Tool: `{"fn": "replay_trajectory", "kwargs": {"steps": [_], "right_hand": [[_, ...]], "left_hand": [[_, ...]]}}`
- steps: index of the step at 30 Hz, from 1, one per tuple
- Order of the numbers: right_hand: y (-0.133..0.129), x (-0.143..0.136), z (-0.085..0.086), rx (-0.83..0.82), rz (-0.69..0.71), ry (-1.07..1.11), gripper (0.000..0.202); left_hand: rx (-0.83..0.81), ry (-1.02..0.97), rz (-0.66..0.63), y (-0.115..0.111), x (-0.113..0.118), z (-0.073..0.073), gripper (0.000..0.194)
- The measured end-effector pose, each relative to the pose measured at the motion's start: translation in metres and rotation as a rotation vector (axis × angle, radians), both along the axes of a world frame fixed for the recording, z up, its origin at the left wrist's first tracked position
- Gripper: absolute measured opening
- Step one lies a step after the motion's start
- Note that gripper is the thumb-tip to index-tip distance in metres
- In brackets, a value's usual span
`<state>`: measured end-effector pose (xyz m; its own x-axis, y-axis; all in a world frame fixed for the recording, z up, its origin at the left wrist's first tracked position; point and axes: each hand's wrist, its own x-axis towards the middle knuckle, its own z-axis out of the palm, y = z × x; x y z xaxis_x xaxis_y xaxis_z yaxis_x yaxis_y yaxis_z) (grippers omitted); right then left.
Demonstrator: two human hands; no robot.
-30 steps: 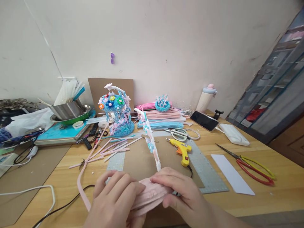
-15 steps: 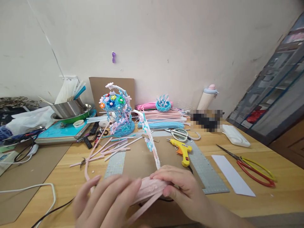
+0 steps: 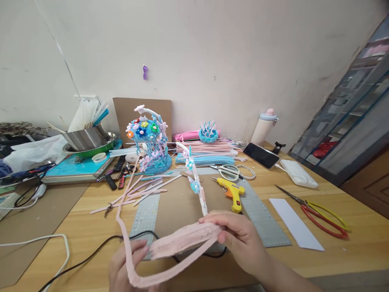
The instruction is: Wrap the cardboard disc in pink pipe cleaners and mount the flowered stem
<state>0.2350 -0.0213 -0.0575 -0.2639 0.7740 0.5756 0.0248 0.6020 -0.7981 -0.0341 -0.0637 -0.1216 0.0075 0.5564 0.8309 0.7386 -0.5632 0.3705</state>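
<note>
My right hand [image 3: 243,239] is closed round the right end of a pale pink, flat piece wrapped in pipe cleaner [image 3: 185,241]. A long pink pipe cleaner strand [image 3: 173,272] runs from that end, loops down to the left and rises across the table. Behind the strand's bend, my left hand [image 3: 129,261] has its fingers curled, fingertips close to the piece's left end; its thumb is mostly hidden. From beyond my right hand, a white curved stem [image 3: 199,190] with blue and pink flowers stands up; its lower end is hidden.
A yellow glue gun [image 3: 232,192] lies on cardboard over a grey cutting mat [image 3: 267,227]. Scissors with red and yellow handles [image 3: 323,217] are beside white paper [image 3: 296,225]. A flowered blue jellyfish-like ornament [image 3: 148,142], pipe cleaner bundles [image 3: 206,148] and a phone [image 3: 261,155] sit behind. A black cord [image 3: 100,249] crosses the front left.
My left hand has moved back from over the pink piece to its left end, uncovering it. The strand now hangs in a wide loop. My right hand keeps its hold with little movement.
</note>
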Motion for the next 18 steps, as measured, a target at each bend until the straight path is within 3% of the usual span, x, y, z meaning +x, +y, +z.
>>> {"fn": "replay_trajectory", "kwargs": {"steps": [4, 9, 13, 18], "right_hand": [[-0.004, 0.0, 0.002, 0.028, 0.071, -0.002, 0.027], [-0.007, 0.0, 0.001, 0.016, 0.178, 0.006, 0.029], [-0.007, -0.001, 0.001, -0.03, 0.19, 0.04, 0.03], [-0.005, -0.003, 0.002, -0.042, 0.2, 0.056, 0.029]], "left_hand": [[0.029, 0.062, -0.278, 0.018, 0.024, 0.045, 0.039], [-0.031, 0.21, -0.445, 0.021, 0.04, 0.093, 0.038], [-0.074, 0.231, -0.471, 0.021, 0.047, 0.104, 0.025], [-0.081, 0.19, -0.468, 0.023, 0.048, 0.099, 0.024]]}}
